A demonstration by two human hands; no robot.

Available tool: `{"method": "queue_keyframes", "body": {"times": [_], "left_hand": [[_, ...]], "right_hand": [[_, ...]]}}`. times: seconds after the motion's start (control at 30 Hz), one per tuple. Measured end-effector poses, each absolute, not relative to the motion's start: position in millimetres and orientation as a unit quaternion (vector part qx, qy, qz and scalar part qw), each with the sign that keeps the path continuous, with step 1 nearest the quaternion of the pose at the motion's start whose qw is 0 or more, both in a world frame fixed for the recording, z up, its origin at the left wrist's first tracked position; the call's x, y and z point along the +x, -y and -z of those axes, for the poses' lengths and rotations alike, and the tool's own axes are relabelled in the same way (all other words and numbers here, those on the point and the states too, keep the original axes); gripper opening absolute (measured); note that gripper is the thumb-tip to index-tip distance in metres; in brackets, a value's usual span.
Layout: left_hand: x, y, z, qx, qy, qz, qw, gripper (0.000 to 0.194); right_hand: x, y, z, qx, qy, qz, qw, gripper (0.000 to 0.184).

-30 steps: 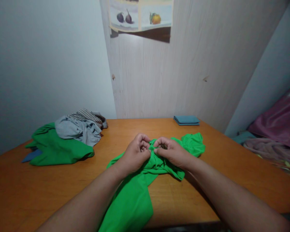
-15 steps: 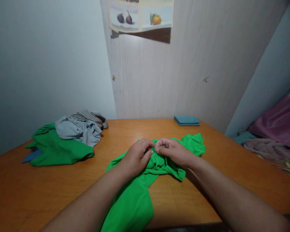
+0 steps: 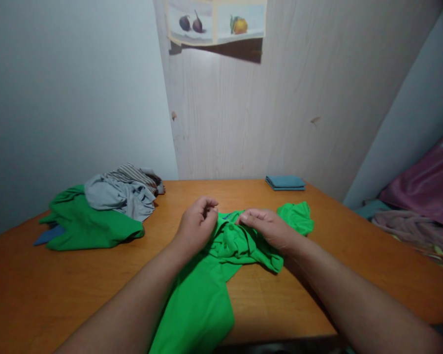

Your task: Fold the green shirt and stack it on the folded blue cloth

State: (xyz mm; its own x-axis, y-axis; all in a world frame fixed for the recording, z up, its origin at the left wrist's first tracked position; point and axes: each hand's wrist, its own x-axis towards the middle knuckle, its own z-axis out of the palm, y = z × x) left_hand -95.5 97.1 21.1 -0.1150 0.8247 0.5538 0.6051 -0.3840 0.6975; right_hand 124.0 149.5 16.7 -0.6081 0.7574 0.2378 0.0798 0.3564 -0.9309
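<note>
A bright green shirt [image 3: 195, 309] lies crumpled in front of me, with one part hanging toward the near table edge. A small round button shows on its bunched upper part. My left hand [image 3: 197, 223] hovers at the left side of this bunch, fingers loosely curled and the thumb apart from them, with no cloth visible in its grasp. At the bunch's right side, my right hand [image 3: 268, 227] pinches the shirt's edge between thumb and fingers. The fabric under the right palm is hidden. Another part of the green cloth sticks out beyond the right wrist.
On the left of the wooden table [image 3: 107, 285] is a clothes pile: a darker green garment [image 3: 92, 223], a grey one [image 3: 120, 196] and striped cloth [image 3: 131, 175]. A folded blue cloth [image 3: 285, 183] lies at the back right. Pink fabric [image 3: 424, 182] is beyond the right edge.
My left hand has let go of the shirt and moved left and slightly up, uncovering the button. The right hand has shifted slightly right and stays at the cloth.
</note>
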Motion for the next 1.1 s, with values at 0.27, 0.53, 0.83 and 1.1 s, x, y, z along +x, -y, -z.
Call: {"method": "queue_keyframes", "body": {"times": [0.27,0.53,0.83,1.1], "left_hand": [[-116,-117,-7,0.630,-0.608,-0.445,0.189,0.033],[-111,-117,2,0.513,-0.642,-0.477,0.313,0.055],[-97,-106,-9,0.473,-0.526,-0.490,0.510,0.040],[-104,-103,-25,0.490,-0.537,-0.550,0.411,0.033]], "right_hand": [[126,-163,-14,-0.304,0.695,-0.522,0.390,0.033],[132,-197,8,-0.429,0.680,-0.432,0.409,0.026],[125,-189,13,-0.385,0.792,-0.328,0.342,0.031],[121,-183,10,-0.421,0.750,-0.369,0.352,0.040]]}}
